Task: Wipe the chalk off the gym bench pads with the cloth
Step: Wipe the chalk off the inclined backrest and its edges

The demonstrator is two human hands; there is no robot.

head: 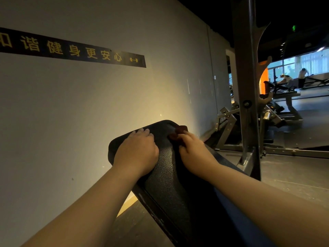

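Note:
A black textured bench pad (167, 172) tilts up toward the wall, its rounded top end in the middle of the head view. My left hand (137, 150) rests on the pad's upper left side with fingers bent over its surface. My right hand (192, 148) grips a dark red cloth (179, 133) and holds it against the pad near its top right edge. Most of the cloth is hidden under my fingers. In the dim light I can make out no chalk.
A grey wall (89, 107) with a dark banner (71, 49) stands close on the left. A steel rack upright (247, 86) rises just right of the pad. Other benches and machines (281, 104) fill the floor beyond, with people far off by the windows.

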